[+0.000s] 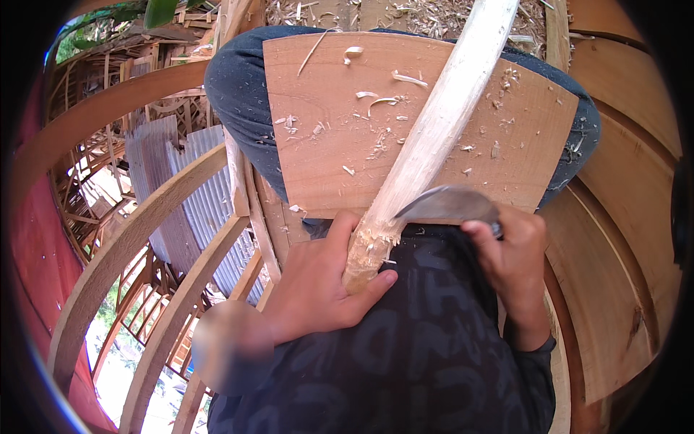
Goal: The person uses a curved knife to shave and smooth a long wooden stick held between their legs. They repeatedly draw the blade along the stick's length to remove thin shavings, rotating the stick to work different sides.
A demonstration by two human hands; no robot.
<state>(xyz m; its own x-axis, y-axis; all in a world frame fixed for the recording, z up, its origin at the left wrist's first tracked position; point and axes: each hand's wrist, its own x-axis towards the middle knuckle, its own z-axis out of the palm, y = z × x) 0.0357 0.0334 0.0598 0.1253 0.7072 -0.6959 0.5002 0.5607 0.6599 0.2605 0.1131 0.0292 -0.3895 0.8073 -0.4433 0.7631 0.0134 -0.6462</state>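
Note:
A long, pale, peeled wooden pole [441,130] slants from my lap up to the far right. My left hand [322,282] grips its near end, thumb on one side and fingers on the other. In my right hand [515,249] is a knife with a curved, dark grey blade [448,205]; its handle is mostly hidden in the fist. The blade's tip meets the pole just above a rough, splintered patch. Under the pole a flat wooden board [332,152] lies across my thighs, strewn with curled shavings [410,79].
Curved wooden slats [181,289] form a railing on the left, with corrugated metal sheets [199,195] and stacked timber scraps beyond. Wide wooden planks [614,253] stand along the right. More shavings [426,16] cover the floor at the far side.

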